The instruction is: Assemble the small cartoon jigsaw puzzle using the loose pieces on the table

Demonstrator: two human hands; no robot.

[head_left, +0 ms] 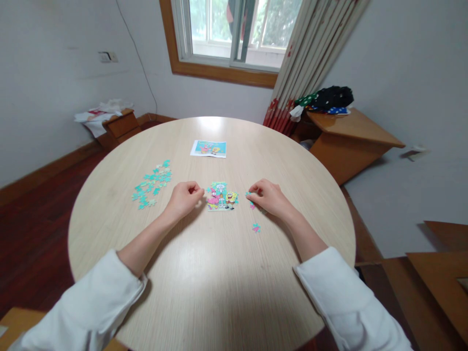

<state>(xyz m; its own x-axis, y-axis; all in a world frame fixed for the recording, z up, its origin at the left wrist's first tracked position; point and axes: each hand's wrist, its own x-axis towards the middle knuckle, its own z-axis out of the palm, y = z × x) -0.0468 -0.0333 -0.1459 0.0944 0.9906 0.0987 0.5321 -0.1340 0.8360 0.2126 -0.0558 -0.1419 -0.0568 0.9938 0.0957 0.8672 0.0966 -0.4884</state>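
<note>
A partly joined jigsaw puzzle (221,199) with cartoon figures lies flat in the middle of the table, between my hands. Just left of it, my left hand (185,197) is closed with thumb and forefinger pressed together; whatever may be in the pinch is hidden. On the other side, my right hand (268,196) pinches a teal puzzle piece (248,195) at its fingertips. A pink piece (252,206) lies right under those fingers. Nearer to me rests a loose pink and teal piece (256,227).
Many loose teal pieces (152,184) are spread at the left of the round table (204,292). A printed picture card (209,148) lies toward the far edge. Beyond the table stand a wooden cabinet with clothes (331,100) on it, a curtain (310,53) and a window.
</note>
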